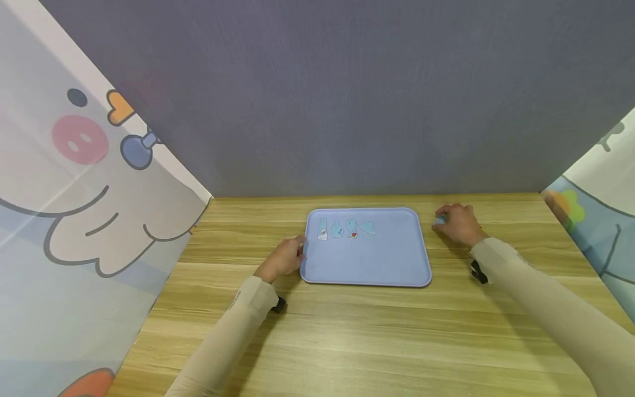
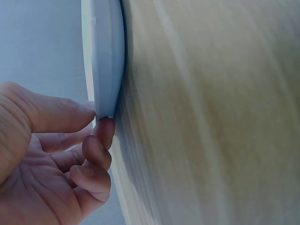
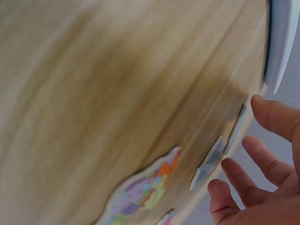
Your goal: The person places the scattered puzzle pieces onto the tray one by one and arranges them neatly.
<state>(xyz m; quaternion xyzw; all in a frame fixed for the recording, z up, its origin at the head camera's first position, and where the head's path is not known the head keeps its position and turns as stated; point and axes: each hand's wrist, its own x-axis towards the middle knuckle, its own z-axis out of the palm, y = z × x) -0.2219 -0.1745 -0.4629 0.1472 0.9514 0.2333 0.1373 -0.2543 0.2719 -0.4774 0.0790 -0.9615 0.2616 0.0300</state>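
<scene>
Your right hand (image 1: 457, 223) is loose, with a gap between thumb and fingers, and it does not seem to hold anything. Just by its fingertips are a thin blue piece (image 3: 236, 129), nearest the gap, and a second blue piece (image 3: 206, 165) by the other fingers; I can't tell if your skin touches them. A bit farther from those fingertips lies a bright, many-coloured piece (image 3: 143, 190), with a small pinkish-red piece (image 3: 167, 218) peeking in next to it. I think you are at the picking-up step. The next move seems to call for a soft pinch on the edge of one piece, because they look thin and lie flat. Your left hand (image 1: 284, 258) pinches the edge of the blue tray (image 1: 367, 264) between thumb and finger, and it should hold still so the tray does not slide. The tray sits between your two hands. On it, across the rim from your left fingers, four small picture pieces (image 1: 337, 229) lie in a row. Farther out, the wooden table (image 1: 372, 342) spreads all around, and a grey wall (image 1: 322, 99) stands beyond both hands.
</scene>
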